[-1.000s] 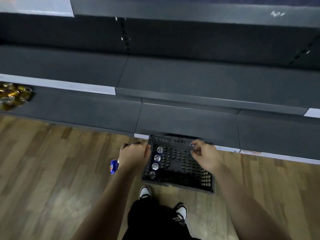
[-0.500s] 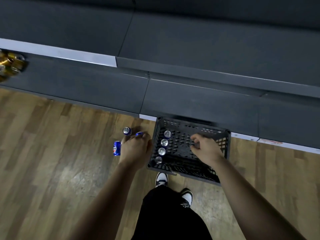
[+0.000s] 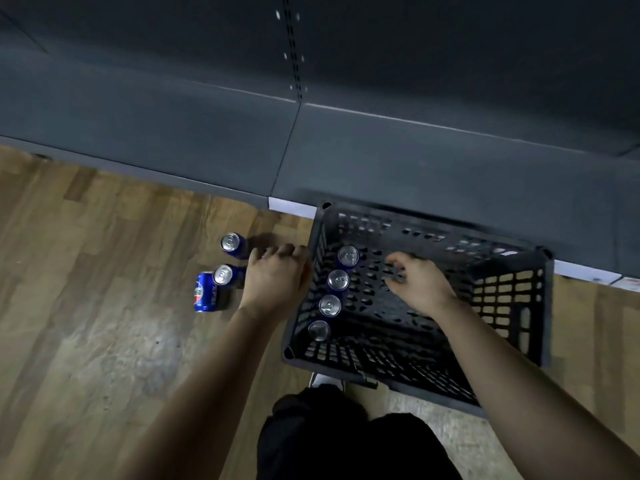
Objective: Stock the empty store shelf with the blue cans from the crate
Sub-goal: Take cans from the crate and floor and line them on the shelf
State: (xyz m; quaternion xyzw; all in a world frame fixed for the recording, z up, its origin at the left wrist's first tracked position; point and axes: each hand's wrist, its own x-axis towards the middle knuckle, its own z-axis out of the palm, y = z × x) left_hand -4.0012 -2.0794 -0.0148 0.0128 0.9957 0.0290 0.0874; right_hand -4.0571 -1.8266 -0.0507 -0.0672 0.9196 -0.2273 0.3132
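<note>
A person leaned over a black crate [image 3: 543, 306] that sat on the wooden floor [image 3: 86, 323], its far wall tucked against the front of the lowest board of a dark grey store shelf [image 3: 415, 161]. A row of four blue cans [image 3: 338, 279] stood upright along the crate's left inner wall, silver tops up, running from far to near.

Three others were out on the floor just left of the crate. A far can [image 3: 231, 242] and a middle can [image 3: 222, 274] stood upright. A third can [image 3: 205, 292] touched the middle one, its blue label side turned to the camera; whether it stood or lay could not be told.

The left hand [image 3: 277, 278] hung outside the crate's left wall, close beside the two upright floor cans. Its back was up and its fingers [image 3: 287, 251] were curled under; what, if anything, they held was hidden. The right hand [image 3: 419, 282] hovered inside the crate above its perforated bottom, apart from the row. Its fingers [image 3: 394, 268] were loosely bent and pointed toward the row, with nothing visible in them.

A white label strip [image 3: 291, 206] showed on the shelf edge left of the crate. Dark trousers [image 3: 329, 438] and the toe of a white shoe [image 3: 325, 379] showed below the crate's near wall.
</note>
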